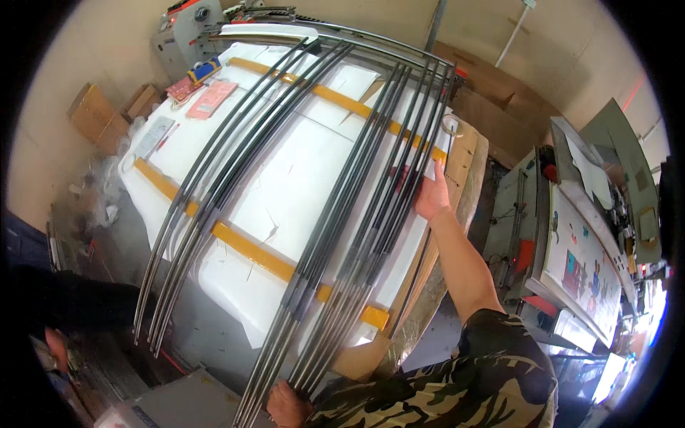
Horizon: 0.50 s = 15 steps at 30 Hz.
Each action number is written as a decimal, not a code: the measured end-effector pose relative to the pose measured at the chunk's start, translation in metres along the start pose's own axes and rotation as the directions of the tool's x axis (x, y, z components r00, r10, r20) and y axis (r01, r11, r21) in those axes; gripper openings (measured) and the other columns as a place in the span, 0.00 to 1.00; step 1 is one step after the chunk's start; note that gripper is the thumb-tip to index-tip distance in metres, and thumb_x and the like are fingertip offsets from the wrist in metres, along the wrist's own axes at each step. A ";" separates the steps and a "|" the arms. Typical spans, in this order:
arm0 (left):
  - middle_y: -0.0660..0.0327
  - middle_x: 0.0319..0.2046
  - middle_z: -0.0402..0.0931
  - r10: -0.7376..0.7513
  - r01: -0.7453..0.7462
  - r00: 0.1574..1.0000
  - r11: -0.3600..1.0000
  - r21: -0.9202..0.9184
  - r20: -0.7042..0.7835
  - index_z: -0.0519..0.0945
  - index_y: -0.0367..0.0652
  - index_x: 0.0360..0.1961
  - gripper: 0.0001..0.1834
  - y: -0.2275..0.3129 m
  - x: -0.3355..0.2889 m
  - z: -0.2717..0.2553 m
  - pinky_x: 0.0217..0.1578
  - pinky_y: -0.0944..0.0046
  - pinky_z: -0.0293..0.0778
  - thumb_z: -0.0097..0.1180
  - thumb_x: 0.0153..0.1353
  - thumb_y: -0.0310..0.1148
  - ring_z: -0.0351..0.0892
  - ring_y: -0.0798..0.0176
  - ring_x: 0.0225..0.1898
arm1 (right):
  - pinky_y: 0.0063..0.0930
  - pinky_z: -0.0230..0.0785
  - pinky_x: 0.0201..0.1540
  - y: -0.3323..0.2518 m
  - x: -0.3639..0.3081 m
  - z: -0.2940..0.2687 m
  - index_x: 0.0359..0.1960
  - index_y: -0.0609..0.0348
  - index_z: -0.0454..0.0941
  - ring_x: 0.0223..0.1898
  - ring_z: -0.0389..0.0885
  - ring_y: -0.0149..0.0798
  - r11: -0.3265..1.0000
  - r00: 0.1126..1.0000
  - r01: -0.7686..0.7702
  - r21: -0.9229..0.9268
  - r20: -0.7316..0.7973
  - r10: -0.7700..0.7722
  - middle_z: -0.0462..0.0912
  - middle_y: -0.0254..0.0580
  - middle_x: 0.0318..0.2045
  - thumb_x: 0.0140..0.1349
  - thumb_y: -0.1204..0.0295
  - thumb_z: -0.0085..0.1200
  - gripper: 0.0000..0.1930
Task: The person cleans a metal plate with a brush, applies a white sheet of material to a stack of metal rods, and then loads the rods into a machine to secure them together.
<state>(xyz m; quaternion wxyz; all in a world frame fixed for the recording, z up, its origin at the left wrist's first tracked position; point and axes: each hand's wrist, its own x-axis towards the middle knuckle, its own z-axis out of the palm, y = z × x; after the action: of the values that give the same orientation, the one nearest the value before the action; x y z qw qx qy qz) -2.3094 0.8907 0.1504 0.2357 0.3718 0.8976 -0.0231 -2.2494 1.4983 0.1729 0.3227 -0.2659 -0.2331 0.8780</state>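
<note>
Several long, thin dark rods [385, 239] with silvery near ends lie side by side along the right of a white-covered table [275, 192]. My right hand [432, 196] is closed round their right side, its thumb up and its fingers partly hidden under them. At the bottom, my left hand [287, 406] has its fingers curled on the silvery ends. Just left of these rods lies another row of dark rods [347, 185]. A third bunch of rods [207, 209] lies farther left, its near ends jutting past the table edge.
Yellow-orange strips [253, 250] cross the table under the rods. Pink papers [212, 98] and a tape roll [205, 69] lie at the far left. Another person's hand [56, 349] and dark sleeve show at left. A machine [581, 264] stands right; cardboard boxes [96, 118] stand behind left.
</note>
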 end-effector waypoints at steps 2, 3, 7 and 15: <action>0.42 0.43 0.81 0.008 -0.010 1.000 0.999 -0.047 -0.029 0.75 0.34 0.57 0.33 -0.003 -0.004 0.002 0.40 0.47 0.79 0.66 0.53 0.40 0.82 0.41 0.41 | 0.47 0.68 0.62 0.007 0.006 0.005 0.63 0.71 0.68 0.55 0.78 0.54 0.997 0.997 0.035 -0.067 -0.062 -0.039 0.77 0.60 0.58 0.66 0.28 0.31 0.51; 0.44 0.42 0.81 0.010 -0.013 0.999 0.998 -0.064 -0.043 0.76 0.35 0.56 0.30 -0.005 -0.004 0.002 0.39 0.48 0.79 0.65 0.52 0.38 0.82 0.42 0.39 | 0.48 0.69 0.61 0.011 0.008 0.007 0.64 0.73 0.67 0.54 0.79 0.56 0.998 0.998 -0.016 -0.068 0.065 0.021 0.77 0.63 0.58 0.65 0.26 0.29 0.53; 0.49 0.36 0.74 -0.005 -0.022 0.988 0.985 -0.174 -0.156 0.66 0.38 0.54 0.39 0.000 -0.001 -0.003 0.34 0.41 0.72 0.70 0.39 0.36 0.78 0.38 0.36 | 0.56 0.62 0.68 0.026 0.004 0.019 0.68 0.77 0.58 0.63 0.72 0.64 0.994 0.992 -0.042 0.106 0.122 0.029 0.73 0.69 0.61 0.57 0.20 0.28 0.62; 0.49 0.41 0.77 0.026 -0.036 0.999 0.910 -0.412 -0.031 0.70 0.42 0.50 0.27 -0.015 -0.002 0.008 0.40 0.44 0.76 0.64 0.47 0.28 0.79 0.40 0.45 | 0.50 0.76 0.58 0.007 -0.063 0.064 0.68 0.63 0.62 0.51 0.82 0.58 0.931 0.955 0.294 -0.218 0.031 -0.294 0.77 0.64 0.55 0.72 0.40 0.35 0.38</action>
<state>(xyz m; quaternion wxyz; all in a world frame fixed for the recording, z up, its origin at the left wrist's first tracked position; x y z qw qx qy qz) -2.3151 0.8769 0.1420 0.2979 0.3281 0.8792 0.1752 -2.2507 1.4349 0.2369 0.4192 -0.2631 -0.3659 0.7881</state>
